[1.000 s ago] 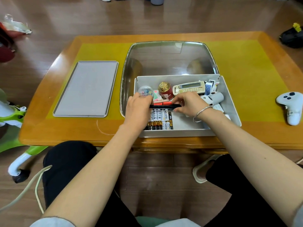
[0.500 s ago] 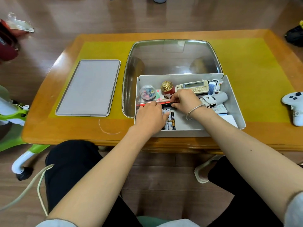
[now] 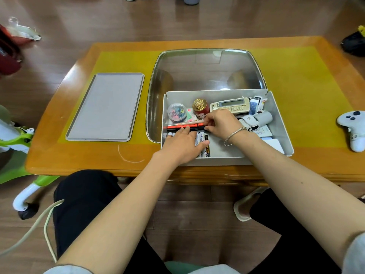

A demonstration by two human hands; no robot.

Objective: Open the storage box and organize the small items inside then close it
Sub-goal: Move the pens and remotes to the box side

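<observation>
Both my forearms reach forward from my lap over the near edge of the table and into the open box, which sits at the table's near middle. My left hand lies palm down, fingers straight and relaxed, flat on the row of batteries in the box's near left part, gripping nothing; its fingertips reach the black pen. My right hand, a bracelet on its wrist, comes in from the right with the wrist bent left and the fingers curled, pinching the right end of that black pen, which lies crosswise just beyond the batteries with a red pen touching its far side. Beyond the pens, along the box's back wall, stand a clear tub of clips, a red jar with a gold top and a calculator; small white items are piled in the right part. Left of the box, well apart from it, the lid lies flat on the yellow mat. Just behind the box is a glass panel set in the tabletop. A white controller rests near the table's right edge
</observation>
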